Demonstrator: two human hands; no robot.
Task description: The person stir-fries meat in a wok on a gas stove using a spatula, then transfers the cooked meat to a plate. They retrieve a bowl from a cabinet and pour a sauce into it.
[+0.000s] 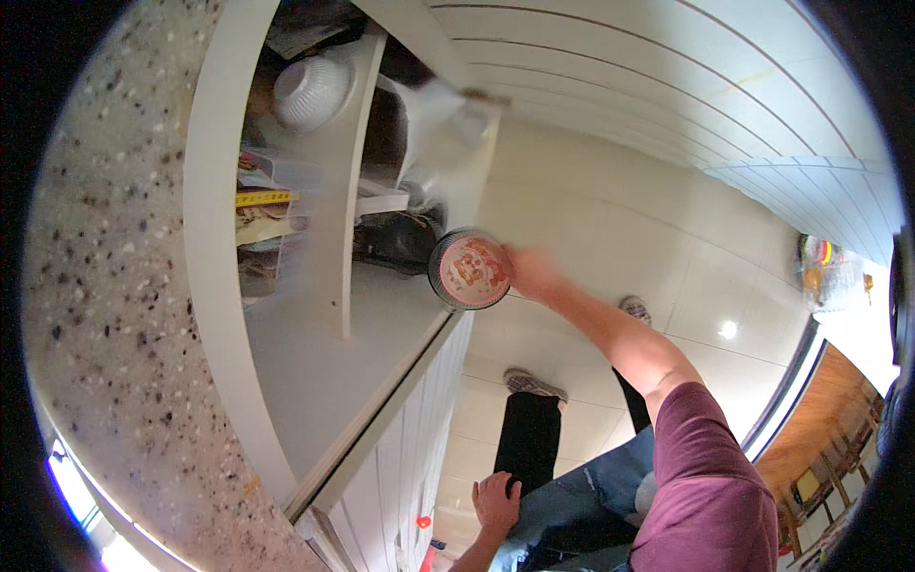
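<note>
My right hand [532, 273], blurred, grips the rim of a round bowl [473, 270] with a pink-and-white printed picture inside. A dark ribbed wall or second bowl shows around the printed one; I cannot tell which. The bowl is over the front edge of an open white cabinet [386, 307]. Below it, my left hand [497, 500] holds nothing visible, its fingers slightly curled and thumb apart, beside my dark trouser leg.
An upright divider [361, 214] splits the cabinet. A white ribbed bowl [311, 93], a clear plastic bin [286, 222] with packets and dark items [397, 243] stand inside. A speckled countertop [121, 250] lies above, a cabinet door [400, 457] nearby. Tiled floor [586, 200] spreads rightward.
</note>
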